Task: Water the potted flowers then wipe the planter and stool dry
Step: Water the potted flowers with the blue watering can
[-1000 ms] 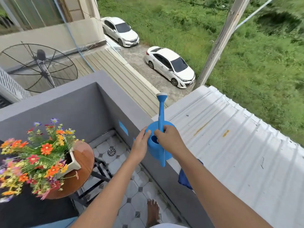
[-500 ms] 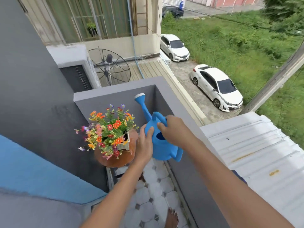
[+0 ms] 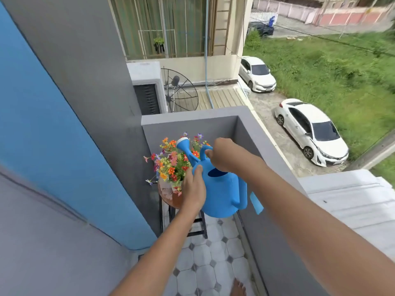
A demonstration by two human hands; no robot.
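I hold a blue watering can (image 3: pixel 222 193) in front of me with both hands. My right hand (image 3: pixel 224 154) grips its top handle. My left hand (image 3: pixel 193 189) is pressed against the can's left side. The spout with its white rose (image 3: pixel 182 143) points up and left, over the bunch of orange, red and yellow flowers (image 3: pixel 171 165). The flowers stand in a white planter (image 3: pixel 165 189) on a round brown wooden stool (image 3: pixel 173 200) with black legs. No water is seen coming from the spout.
The narrow balcony has a grey parapet wall (image 3: pixel 252 146) on the right and a blue and grey wall (image 3: pixel 64 146) on the left. The floor (image 3: pixel 209 263) is tiled. My bare foot (image 3: pixel 238 288) is at the bottom. White cars are parked far below.
My view has swung left from the roof toward the flowers. The can has come off the parapet and moved left, its spout now over the flowers.
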